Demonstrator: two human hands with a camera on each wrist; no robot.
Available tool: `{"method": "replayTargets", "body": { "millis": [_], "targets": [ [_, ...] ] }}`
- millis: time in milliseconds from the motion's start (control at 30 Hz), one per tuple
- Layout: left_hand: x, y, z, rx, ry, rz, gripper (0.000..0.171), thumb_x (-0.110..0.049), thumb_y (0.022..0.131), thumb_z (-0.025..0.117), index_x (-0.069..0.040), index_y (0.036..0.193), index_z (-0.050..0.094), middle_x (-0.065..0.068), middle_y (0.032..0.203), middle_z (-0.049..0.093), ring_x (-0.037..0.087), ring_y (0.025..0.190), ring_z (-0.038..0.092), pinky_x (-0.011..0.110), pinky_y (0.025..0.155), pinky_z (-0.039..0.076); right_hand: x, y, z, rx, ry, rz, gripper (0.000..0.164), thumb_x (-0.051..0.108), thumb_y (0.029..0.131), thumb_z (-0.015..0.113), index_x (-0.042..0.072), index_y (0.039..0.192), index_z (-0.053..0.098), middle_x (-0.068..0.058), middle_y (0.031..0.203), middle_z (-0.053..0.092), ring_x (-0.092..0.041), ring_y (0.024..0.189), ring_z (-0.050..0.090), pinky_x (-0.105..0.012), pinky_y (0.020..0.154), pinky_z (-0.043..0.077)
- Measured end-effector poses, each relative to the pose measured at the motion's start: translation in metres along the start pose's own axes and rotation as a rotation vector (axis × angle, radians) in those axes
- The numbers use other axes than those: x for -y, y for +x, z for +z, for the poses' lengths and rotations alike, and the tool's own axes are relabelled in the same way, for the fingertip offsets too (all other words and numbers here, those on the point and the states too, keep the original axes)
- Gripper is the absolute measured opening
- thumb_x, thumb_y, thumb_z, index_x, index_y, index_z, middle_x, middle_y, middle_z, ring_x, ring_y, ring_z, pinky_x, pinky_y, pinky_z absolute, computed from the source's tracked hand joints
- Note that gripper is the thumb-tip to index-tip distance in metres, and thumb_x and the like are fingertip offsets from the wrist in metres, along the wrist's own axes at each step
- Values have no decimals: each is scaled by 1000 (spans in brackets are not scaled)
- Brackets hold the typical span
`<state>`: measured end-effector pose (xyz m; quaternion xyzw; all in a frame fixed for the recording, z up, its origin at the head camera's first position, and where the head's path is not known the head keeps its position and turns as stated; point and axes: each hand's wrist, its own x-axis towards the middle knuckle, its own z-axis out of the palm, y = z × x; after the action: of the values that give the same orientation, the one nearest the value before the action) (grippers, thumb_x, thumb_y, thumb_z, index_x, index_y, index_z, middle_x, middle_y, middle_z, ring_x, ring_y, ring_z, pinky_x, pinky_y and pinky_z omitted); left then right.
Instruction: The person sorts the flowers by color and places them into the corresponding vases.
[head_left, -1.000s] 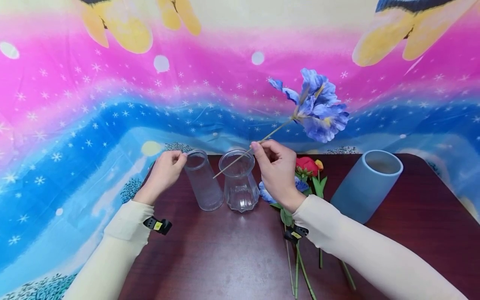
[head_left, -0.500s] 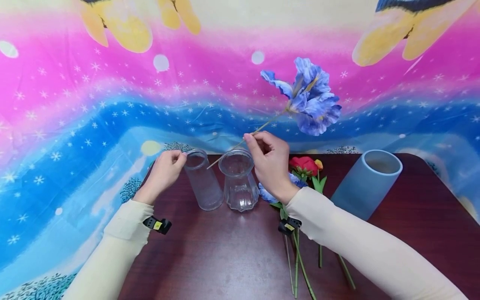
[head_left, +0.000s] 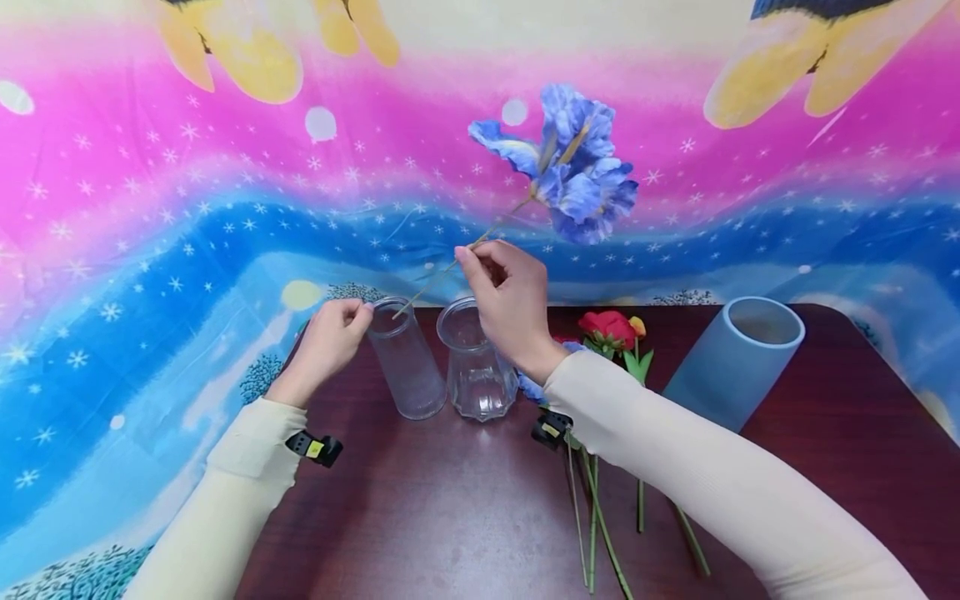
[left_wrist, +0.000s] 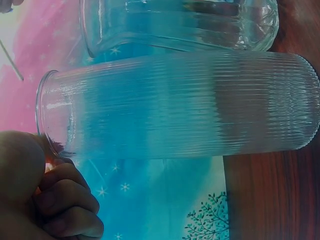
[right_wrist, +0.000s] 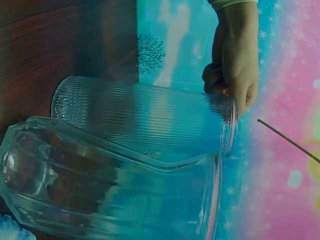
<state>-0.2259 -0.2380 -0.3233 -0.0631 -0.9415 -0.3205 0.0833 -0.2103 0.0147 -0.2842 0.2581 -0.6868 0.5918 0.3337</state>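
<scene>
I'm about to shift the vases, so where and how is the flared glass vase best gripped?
Probably grip the flared glass vase round its narrowed neck, from the near side: it stands upright, with the ribbed vase close on its left and the right hand overlapping its right in the head view.

head view: bright; pale glare on tabletop (head_left: 457,525); wrist views: dimmer, softer

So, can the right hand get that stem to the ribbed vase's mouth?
Probably yes: the right hand holds the stem with nothing showing between its tip and the open mouth of the ribbed vase; the left hand pinches only one side of the rim.
</scene>
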Motion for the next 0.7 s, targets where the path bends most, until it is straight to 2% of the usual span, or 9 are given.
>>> {"method": "replayTargets", "body": {
  "millis": [167,367,567,700],
  "targets": [
    [0,0,0,2,3,2,43,-29,106,45,-12,67,38,0,60,34,22,57,37,33,58,34,-3,2,9,27,-52,15,19,15,98,66,2,87,73,-7,64,51,-15,58,42,-24,57,34],
    [0,1,0,-1,17,4,43,-28,106,45,-12,67,38,0,60,35,22,57,37,33,58,34,-5,5,16,87,-190,29,22,20,100,64,3,90,76,-7,67,59,-14,58,48,-24,57,34],
    [0,0,0,4,21,0,43,-31,106,44,-12,68,39,1,61,36,22,58,38,33,57,34,-7,7,25,151,-290,49,25,24,101,62,8,88,76,-3,59,50,-14,54,44,-25,50,22],
    [0,0,0,-1,21,8,44,-32,106,43,-12,68,40,1,61,36,23,58,38,34,58,35,-8,6,29,205,-336,106,25,28,102,62,12,87,75,0,58,46,-14,55,44,-26,49,22]
  ]
}}
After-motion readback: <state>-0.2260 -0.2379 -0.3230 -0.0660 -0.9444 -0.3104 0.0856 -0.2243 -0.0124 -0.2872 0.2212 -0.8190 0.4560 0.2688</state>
